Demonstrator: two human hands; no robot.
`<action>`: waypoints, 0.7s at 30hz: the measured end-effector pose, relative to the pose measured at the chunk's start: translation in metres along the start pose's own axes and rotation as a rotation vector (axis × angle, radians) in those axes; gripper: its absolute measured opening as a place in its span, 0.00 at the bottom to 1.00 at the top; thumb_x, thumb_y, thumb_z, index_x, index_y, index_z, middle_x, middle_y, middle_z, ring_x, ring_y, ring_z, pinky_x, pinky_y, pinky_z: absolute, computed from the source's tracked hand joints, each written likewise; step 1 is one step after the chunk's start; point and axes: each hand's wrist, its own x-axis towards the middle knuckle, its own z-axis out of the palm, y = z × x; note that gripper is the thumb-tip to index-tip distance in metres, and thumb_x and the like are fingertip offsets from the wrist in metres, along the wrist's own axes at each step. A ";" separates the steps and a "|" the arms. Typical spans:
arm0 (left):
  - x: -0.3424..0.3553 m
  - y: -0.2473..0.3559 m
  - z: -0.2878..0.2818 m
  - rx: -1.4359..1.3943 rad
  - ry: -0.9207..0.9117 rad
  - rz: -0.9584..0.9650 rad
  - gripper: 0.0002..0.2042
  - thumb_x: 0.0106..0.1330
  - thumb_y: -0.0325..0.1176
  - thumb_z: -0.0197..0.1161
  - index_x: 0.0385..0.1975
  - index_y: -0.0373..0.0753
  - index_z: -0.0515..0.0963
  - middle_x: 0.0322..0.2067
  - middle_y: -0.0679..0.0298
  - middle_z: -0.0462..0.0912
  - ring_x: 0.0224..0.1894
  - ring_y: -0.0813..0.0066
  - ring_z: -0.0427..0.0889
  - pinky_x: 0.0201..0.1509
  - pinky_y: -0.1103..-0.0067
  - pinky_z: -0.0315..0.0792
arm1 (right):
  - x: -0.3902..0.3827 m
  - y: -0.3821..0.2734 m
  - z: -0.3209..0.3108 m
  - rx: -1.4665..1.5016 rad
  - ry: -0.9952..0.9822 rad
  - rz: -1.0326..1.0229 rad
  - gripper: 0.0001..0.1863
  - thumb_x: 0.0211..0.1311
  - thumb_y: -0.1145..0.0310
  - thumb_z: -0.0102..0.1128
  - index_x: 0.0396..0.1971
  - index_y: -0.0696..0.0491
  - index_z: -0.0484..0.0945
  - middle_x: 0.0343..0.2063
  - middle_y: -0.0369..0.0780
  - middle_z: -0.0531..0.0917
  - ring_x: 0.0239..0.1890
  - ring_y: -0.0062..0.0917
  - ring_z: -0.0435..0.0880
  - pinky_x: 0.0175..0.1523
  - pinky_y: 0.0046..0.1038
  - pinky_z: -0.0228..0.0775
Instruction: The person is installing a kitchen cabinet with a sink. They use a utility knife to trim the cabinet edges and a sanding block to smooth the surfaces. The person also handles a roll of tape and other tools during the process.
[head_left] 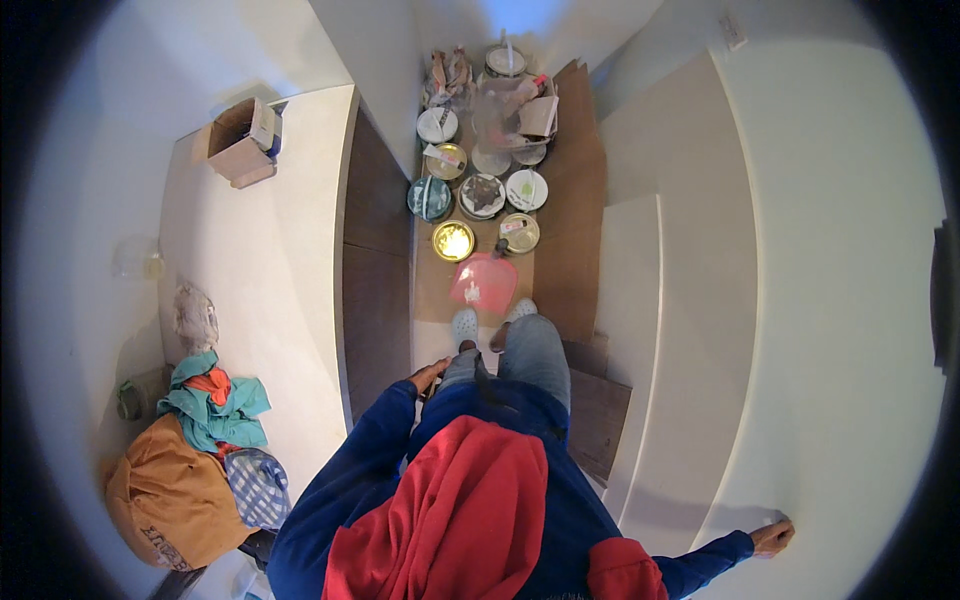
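My left hand [431, 375] is beside my left thigh, its fingers partly curled. A small yellowish bit shows just under it, too small to name. Far out to the right, my right hand [772, 538] is closed against the white wall surface [840, 400]; what its fingers hold, if anything, is hidden. A pink dustpan [485, 282] lies on the floor just beyond my feet. Behind it stand several round paint cans, among them a shiny gold-topped can [454, 241], a teal-lidded can [429, 199] and a white-lidded can [526, 190].
A pale shelf [290, 230] along the left bears an open cardboard box [240, 142], an orange cloth bundle [175, 490] and a teal cloth [215, 405]. Cardboard sheets [570, 220] line the right of the cans. White boards [635, 320] lean along the right wall.
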 end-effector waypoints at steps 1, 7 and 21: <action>0.001 0.003 -0.004 0.009 -0.041 -0.034 0.56 0.60 0.87 0.46 0.77 0.46 0.67 0.65 0.52 0.76 0.51 0.59 0.82 0.57 0.63 0.75 | 0.001 0.000 0.001 0.016 0.014 -0.030 0.21 0.74 0.49 0.58 0.35 0.52 0.87 0.33 0.41 0.88 0.41 0.34 0.85 0.51 0.37 0.75; 0.004 0.005 -0.009 -0.030 0.032 0.124 0.55 0.60 0.87 0.46 0.71 0.42 0.72 0.55 0.51 0.81 0.46 0.61 0.82 0.54 0.64 0.74 | -0.002 -0.006 0.005 0.077 0.021 0.007 0.21 0.74 0.48 0.57 0.38 0.51 0.88 0.36 0.40 0.90 0.41 0.33 0.86 0.50 0.36 0.76; 0.020 -0.026 -0.012 0.043 -0.056 0.109 0.51 0.63 0.84 0.48 0.73 0.45 0.71 0.59 0.56 0.80 0.44 0.63 0.84 0.51 0.69 0.77 | 0.002 0.004 0.004 -0.011 -0.031 0.000 0.22 0.74 0.47 0.57 0.38 0.51 0.88 0.37 0.41 0.90 0.40 0.35 0.86 0.49 0.36 0.76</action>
